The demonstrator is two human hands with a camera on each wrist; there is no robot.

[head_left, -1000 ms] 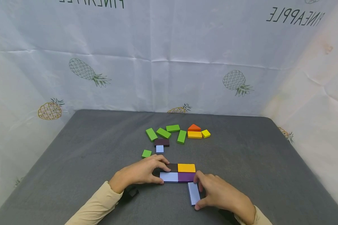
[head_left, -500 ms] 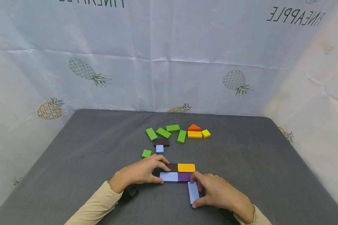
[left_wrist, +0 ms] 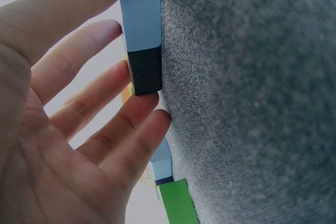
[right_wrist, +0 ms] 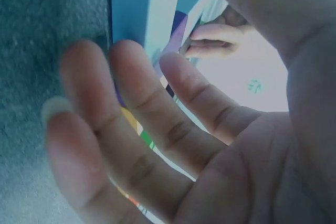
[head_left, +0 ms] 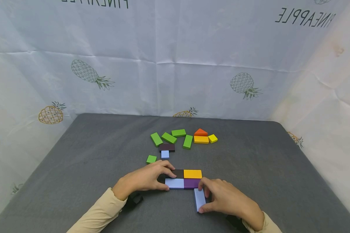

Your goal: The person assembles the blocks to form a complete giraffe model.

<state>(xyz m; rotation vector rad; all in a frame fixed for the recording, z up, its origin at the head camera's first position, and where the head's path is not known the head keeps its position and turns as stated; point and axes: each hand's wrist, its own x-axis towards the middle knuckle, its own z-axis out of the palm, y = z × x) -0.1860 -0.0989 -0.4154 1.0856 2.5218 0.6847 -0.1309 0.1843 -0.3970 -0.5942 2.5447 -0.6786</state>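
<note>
In the head view, light blue [head_left: 174, 183], purple [head_left: 190, 184], dark [head_left: 179, 173] and orange-yellow [head_left: 192, 174] blocks lie flat together as a rectangle. My left hand [head_left: 147, 176] holds its left end, thumb at the light blue block's near corner, fingers across the dark block, partly hiding it. My right hand [head_left: 227, 197] pinches a second light blue block [head_left: 199, 199] lengthwise, thumb at its near end, a finger at its far end. That block points toward me, its far end right at the purple block's near edge. In the right wrist view, its long side [right_wrist: 131, 11] rises beside my fingertips.
Behind the rectangle lie a small light blue block [head_left: 165, 154], a dark brown block [head_left: 167, 148] and a small green one [head_left: 151, 159]. Farther back are several green blocks [head_left: 169, 138], an orange triangle [head_left: 201, 132], and yellow blocks [head_left: 201, 139]. Pineapple-printed cloth [head_left: 175, 87] hangs behind the grey table [head_left: 250, 155].
My right hand has shifted slightly left with the light blue block, bringing it a little farther under the purple block's near edge as seen from above. My left hand has stayed in place.
</note>
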